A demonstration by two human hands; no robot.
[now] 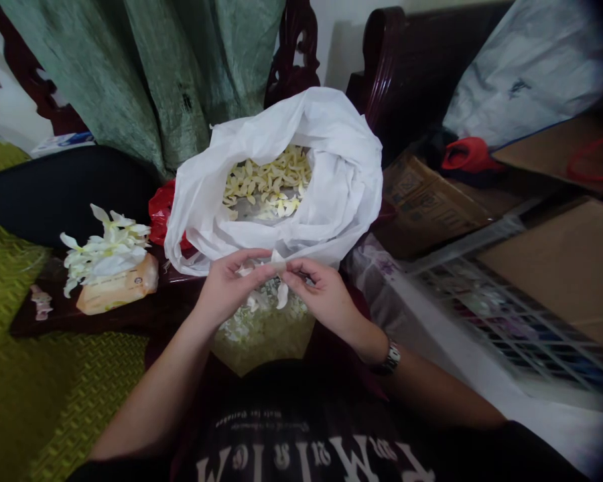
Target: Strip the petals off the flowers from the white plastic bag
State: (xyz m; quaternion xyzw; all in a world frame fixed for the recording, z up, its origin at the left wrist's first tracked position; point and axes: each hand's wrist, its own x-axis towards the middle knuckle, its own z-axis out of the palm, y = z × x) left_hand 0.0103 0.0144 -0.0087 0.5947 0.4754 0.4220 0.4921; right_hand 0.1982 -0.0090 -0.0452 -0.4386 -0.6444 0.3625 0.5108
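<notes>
Just before a white plastic bag point(326, 167), my left hand point(226, 284) and right hand point(321, 294) pinch a pale petal point(279, 266) between them, fingertips close together. It seems light, soft and easily bruised, best held gently at its base. More petals point(266, 181) fill the bag; loose white blossoms point(103, 248) lie on the dark wooden worktop point(35, 321).

The left hand point(226, 284) and right hand point(321, 291) meet at the fingertips, pinching a pale cream petal point(278, 266) between them. Loose white flowers point(261, 311) lie heaped just below the hands. Just ahead, a white plastic bag point(342, 167) gapes open around many narrow yellowish petals point(266, 181).
</notes>
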